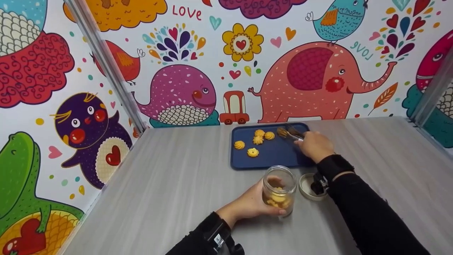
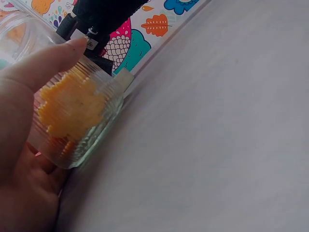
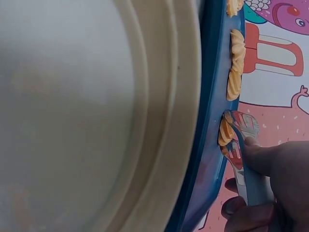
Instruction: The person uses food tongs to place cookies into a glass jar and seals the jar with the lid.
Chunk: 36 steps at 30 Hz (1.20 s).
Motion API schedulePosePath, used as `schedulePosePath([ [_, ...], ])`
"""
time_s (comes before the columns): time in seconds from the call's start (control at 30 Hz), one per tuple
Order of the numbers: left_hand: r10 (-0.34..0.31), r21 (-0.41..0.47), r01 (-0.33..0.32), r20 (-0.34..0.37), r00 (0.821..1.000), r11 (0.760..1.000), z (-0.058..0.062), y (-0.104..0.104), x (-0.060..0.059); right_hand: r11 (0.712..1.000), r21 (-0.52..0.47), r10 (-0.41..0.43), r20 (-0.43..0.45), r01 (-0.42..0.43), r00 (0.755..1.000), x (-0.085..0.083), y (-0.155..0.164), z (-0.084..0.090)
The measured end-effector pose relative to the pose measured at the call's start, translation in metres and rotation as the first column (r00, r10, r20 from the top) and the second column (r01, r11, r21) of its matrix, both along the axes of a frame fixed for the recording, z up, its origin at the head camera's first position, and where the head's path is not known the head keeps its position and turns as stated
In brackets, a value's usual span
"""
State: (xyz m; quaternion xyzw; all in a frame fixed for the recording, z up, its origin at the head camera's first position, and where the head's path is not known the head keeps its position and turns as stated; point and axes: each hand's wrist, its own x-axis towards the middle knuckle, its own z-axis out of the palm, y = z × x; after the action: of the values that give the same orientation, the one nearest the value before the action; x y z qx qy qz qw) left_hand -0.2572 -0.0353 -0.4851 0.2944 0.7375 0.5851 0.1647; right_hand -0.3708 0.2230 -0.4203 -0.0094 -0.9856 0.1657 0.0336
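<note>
My left hand [image 1: 249, 202] grips a clear glass jar [image 1: 289, 189] that stands upright without its lid. Yellow cookies [image 2: 72, 107] fill its lower part, seen through the ribbed wall in the left wrist view. With my right hand [image 1: 317, 146] I hold metal tongs [image 3: 256, 181] over the far right of a blue tray [image 1: 279, 160]. One swirled cookie [image 3: 225, 133] lies between the tongs' slotted ends, close to the tray surface. Several more piped cookies [image 1: 258, 140] rest on the tray's left half.
Beside the jar, below my right wrist, a round cream-rimmed lid [image 1: 303, 191] lies on the grey table [image 1: 177, 184]. It fills much of the right wrist view. A wall [image 1: 240, 78] printed with cartoon animals rises right behind the tray, and a metal post [image 1: 106, 60] stands at the left corner.
</note>
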Motion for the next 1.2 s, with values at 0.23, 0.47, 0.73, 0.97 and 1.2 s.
schedulePosePath([
  [0.23,-0.007,-0.001,0.007,-0.014,1.0,1.0,0.001,0.0,0.001,1.0,0.002,0.028,-0.004,-0.028,1.0,0.001,0.006,-0.001],
  [0.47,-0.001,-0.007,0.001,-0.016,1.0,1.0,0.0,0.0,0.001,1.0,-0.002,0.029,0.043,-0.029,0.999,0.0,0.009,0.004],
  [0.73,0.004,-0.009,-0.005,-0.015,1.0,1.0,-0.002,0.0,0.0,0.998,-0.001,0.063,0.012,-0.063,0.998,0.002,0.016,0.009],
  [0.97,-0.002,-0.003,0.002,-0.01,1.0,1.0,-0.001,0.0,0.0,0.997,-0.014,0.072,0.004,-0.072,0.997,0.009,0.023,0.016],
  [1.2,-0.005,0.004,0.005,-0.007,1.0,1.0,0.0,0.0,0.0,0.986,0.037,0.165,-0.118,-0.162,0.979,0.022,0.029,0.028],
])
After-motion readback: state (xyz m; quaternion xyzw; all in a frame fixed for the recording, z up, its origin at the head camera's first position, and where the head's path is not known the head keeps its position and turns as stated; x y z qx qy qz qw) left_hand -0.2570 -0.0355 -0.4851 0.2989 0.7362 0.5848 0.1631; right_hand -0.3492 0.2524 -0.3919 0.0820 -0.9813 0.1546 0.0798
